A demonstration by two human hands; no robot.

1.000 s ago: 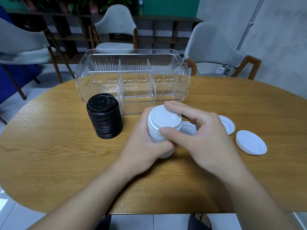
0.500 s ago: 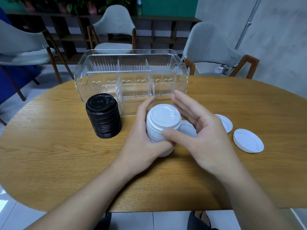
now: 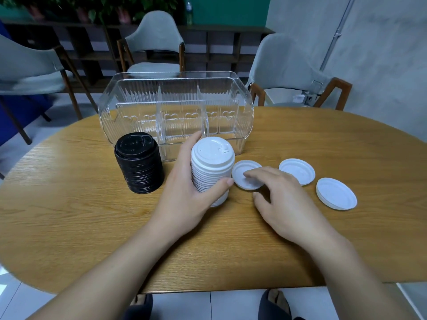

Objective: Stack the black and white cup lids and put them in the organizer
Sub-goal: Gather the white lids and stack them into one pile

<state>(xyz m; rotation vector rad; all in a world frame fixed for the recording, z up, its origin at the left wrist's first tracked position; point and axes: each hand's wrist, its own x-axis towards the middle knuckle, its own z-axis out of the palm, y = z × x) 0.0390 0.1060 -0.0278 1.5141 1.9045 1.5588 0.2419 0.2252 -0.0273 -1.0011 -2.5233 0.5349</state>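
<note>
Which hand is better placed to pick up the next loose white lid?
The right hand. Its fingers already rest on the nearest loose white lid, and the other two lie on its side. The left hand grips the white stack, steadying it.

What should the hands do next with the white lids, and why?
Probably the right hand should pick up the nearest loose white lid, which its fingertips already reach, and set it on the white stack that the left hand grips. Two more loose lids wait.

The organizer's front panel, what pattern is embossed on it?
A row of heart outlines on the clear organizer, shown in the head view.
</note>
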